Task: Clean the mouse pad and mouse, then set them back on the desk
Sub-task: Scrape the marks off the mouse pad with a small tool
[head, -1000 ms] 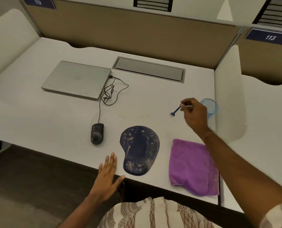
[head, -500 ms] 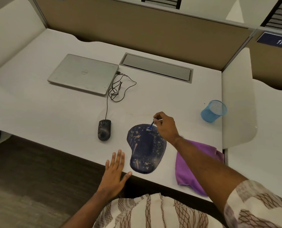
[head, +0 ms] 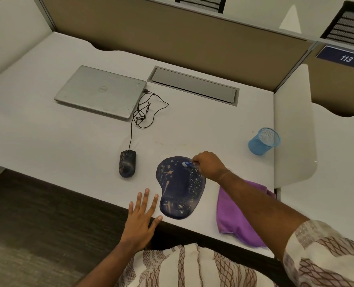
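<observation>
"Looking at the desk [head: 68,141] now, what is new?"

"The right hand [head: 208,165] was up by the blue cup [head: 264,141] a second ago. Now it is down at the far edge of the mouse pad [head: 178,189]. Its fingers pinch a little blue brush [head: 187,163], and the tip touches the pad."

"So the cleaning starts?"

"I think so. The pad has pale specks on it (crumbs or glitter, I cannot tell), so it is not clean yet. The mouse [head: 127,163] sits near the pad, on its left, and no hand touches it."

"And the left hand [head: 141,220]?"

"It stays flat on the near edge of the desk, fingers spread wide, holding nothing."

"Count for me."

"One pad, one mouse, one brush, one purple cloth [head: 234,216], one cup, one laptop [head: 101,91], two hands."
</observation>
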The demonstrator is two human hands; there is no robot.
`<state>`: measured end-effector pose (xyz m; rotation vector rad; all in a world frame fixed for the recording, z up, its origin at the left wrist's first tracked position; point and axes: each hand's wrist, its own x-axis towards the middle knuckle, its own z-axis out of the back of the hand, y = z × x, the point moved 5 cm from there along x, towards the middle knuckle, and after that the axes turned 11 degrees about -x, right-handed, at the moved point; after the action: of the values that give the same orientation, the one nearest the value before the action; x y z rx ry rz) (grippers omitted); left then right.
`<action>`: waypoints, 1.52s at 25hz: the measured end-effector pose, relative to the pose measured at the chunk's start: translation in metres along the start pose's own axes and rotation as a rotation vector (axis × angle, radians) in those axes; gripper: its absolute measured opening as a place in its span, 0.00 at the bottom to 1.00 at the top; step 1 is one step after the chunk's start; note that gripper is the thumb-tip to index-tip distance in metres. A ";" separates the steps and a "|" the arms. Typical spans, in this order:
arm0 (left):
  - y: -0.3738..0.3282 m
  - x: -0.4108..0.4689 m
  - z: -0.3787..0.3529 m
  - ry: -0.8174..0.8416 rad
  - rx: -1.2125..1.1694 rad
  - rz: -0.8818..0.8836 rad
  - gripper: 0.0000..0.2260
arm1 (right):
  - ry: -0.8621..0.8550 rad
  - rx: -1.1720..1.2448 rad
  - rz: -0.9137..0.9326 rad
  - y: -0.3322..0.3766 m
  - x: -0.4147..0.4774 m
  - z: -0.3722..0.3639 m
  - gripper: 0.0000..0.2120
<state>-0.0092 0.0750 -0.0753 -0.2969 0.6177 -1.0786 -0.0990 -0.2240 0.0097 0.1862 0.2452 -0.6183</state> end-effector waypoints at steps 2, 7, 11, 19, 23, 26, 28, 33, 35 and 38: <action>0.000 0.000 -0.001 -0.011 0.008 0.006 0.31 | 0.026 -0.084 0.043 -0.006 -0.005 0.001 0.10; -0.001 0.001 -0.002 -0.026 0.000 0.013 0.30 | 0.040 -0.267 0.126 -0.024 -0.009 0.016 0.15; -0.001 0.001 -0.003 -0.029 -0.011 0.009 0.30 | -0.044 -0.271 0.153 -0.014 -0.001 0.034 0.16; 0.001 0.001 -0.007 -0.060 -0.041 -0.007 0.30 | 0.037 -0.305 0.167 0.000 -0.003 0.022 0.13; 0.003 0.002 -0.009 -0.064 -0.037 0.006 0.30 | 0.031 -0.320 0.176 -0.025 -0.012 0.027 0.15; 0.003 0.003 -0.009 -0.067 -0.044 0.008 0.29 | -0.034 -0.235 0.205 -0.013 -0.014 0.034 0.14; 0.002 0.003 -0.009 -0.065 -0.052 0.006 0.29 | -0.004 -0.194 0.244 0.006 -0.017 0.027 0.12; 0.002 0.002 -0.008 -0.061 -0.048 0.006 0.29 | 0.092 -0.306 0.247 -0.001 -0.024 0.017 0.11; 0.002 0.002 -0.008 -0.061 -0.051 0.006 0.30 | 0.120 -0.356 0.244 -0.009 -0.025 0.024 0.10; 0.001 0.002 -0.007 -0.061 -0.058 0.006 0.30 | 0.055 -0.334 0.255 0.000 -0.020 0.037 0.10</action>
<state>-0.0117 0.0741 -0.0825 -0.3765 0.5953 -1.0434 -0.1085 -0.2217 0.0504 -0.0870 0.3669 -0.3124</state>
